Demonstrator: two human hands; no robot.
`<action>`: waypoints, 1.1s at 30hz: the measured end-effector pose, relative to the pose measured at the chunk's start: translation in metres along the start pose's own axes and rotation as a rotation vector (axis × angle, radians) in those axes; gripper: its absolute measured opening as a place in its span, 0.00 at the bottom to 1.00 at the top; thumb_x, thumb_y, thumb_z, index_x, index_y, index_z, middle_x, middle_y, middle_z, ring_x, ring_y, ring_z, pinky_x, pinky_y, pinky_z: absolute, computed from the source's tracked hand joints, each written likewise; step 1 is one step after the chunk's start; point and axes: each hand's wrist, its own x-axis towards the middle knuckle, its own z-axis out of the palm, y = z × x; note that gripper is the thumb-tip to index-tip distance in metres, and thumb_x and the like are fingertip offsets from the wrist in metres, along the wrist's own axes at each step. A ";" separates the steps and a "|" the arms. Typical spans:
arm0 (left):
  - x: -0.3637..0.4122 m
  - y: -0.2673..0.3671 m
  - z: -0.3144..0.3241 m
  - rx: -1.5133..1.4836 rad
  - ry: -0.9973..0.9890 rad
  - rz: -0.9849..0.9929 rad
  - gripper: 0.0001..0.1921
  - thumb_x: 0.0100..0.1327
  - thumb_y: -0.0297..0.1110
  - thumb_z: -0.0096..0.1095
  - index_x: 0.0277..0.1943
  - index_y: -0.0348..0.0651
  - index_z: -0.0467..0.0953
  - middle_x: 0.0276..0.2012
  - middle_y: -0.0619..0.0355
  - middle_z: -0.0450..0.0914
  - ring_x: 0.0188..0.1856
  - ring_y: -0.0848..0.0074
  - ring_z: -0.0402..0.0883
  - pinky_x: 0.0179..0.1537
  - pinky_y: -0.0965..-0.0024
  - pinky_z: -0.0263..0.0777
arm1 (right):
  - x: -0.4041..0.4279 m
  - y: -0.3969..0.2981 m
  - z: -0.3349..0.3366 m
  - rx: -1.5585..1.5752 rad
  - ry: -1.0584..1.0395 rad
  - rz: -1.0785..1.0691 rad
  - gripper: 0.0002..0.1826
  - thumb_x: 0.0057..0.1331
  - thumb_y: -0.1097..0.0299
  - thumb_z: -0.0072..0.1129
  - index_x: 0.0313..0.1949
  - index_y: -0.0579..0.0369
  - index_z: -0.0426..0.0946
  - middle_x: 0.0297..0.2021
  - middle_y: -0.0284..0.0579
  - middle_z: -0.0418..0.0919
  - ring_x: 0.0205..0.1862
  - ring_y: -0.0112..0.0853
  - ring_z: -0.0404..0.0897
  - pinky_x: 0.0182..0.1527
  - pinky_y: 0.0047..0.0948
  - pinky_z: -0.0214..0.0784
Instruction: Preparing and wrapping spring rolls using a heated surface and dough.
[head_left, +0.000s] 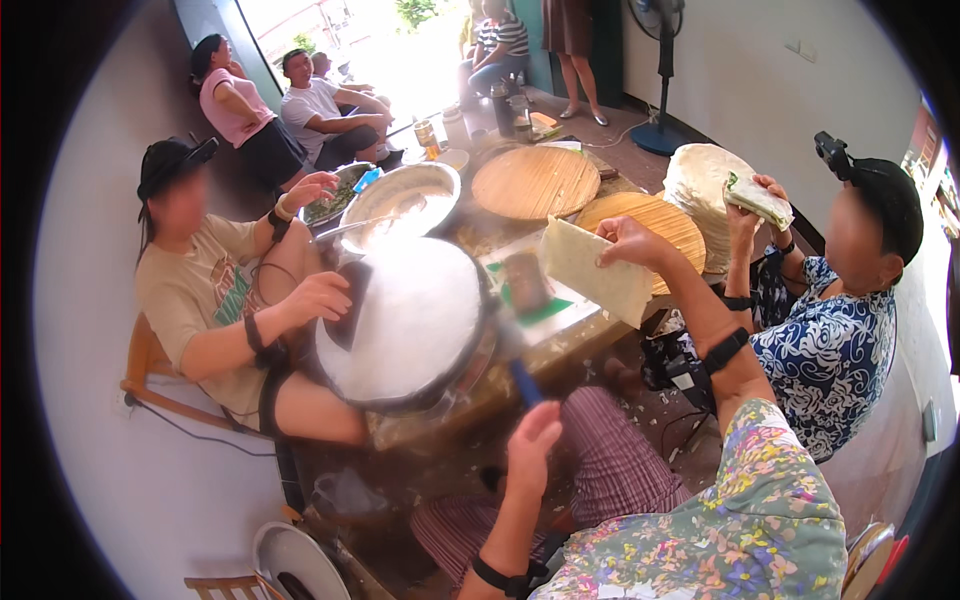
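My right hand (634, 246) pinches the upper edge of a folded, pale, thin flatbread (592, 271), which hangs above the table's front edge. In my left hand (535, 442), over my lap, is the blue handle (526, 384) of a scraper-like tool; its blurred blade end points at the round griddle (486, 322). A white sheet of batter or flatbread (420, 315) covers most of the griddle. A dark, flat scraper (349, 304) is at the griddle's left side, in a co-worker's hand (319, 298). Under the hanging flatbread, a brownish block (526, 281) lies on a green-and-white board (574, 300).
Behind the griddle stand a batter bowl (442, 176) with a ladle and a bowl of chopped greens (337, 193). Round slatted wooden boards (536, 181) lie near a tall flatbread stack (701, 202). At right, a co-worker (825, 322) holds a filled, folded flatbread (757, 204).
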 end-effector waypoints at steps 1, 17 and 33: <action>0.007 0.010 0.008 -0.142 -0.016 -0.027 0.28 0.62 0.30 0.64 0.65 0.42 0.65 0.63 0.55 0.71 0.64 0.68 0.69 0.61 0.61 0.64 | -0.016 -0.020 0.000 0.072 -0.122 -0.029 0.17 0.44 0.74 0.68 0.35 0.61 0.76 0.29 0.42 0.82 0.30 0.29 0.80 0.34 0.25 0.69; -0.105 0.105 0.060 -0.250 -0.229 1.084 0.32 0.50 0.27 0.72 0.59 0.43 0.68 0.50 0.53 0.78 0.57 0.61 0.75 0.69 0.46 0.52 | -0.223 -0.193 0.069 -0.137 -0.378 -0.678 0.15 0.49 0.78 0.68 0.39 0.59 0.78 0.32 0.40 0.82 0.36 0.26 0.80 0.41 0.27 0.71; -0.263 0.157 0.127 -0.102 -0.284 1.801 0.06 0.67 0.30 0.57 0.41 0.44 0.81 0.38 0.54 0.85 0.40 0.60 0.84 0.71 0.38 0.37 | -0.332 -0.275 0.062 0.100 -0.491 -1.596 0.04 0.63 0.73 0.60 0.36 0.61 0.79 0.34 0.52 0.85 0.33 0.38 0.86 0.33 0.28 0.78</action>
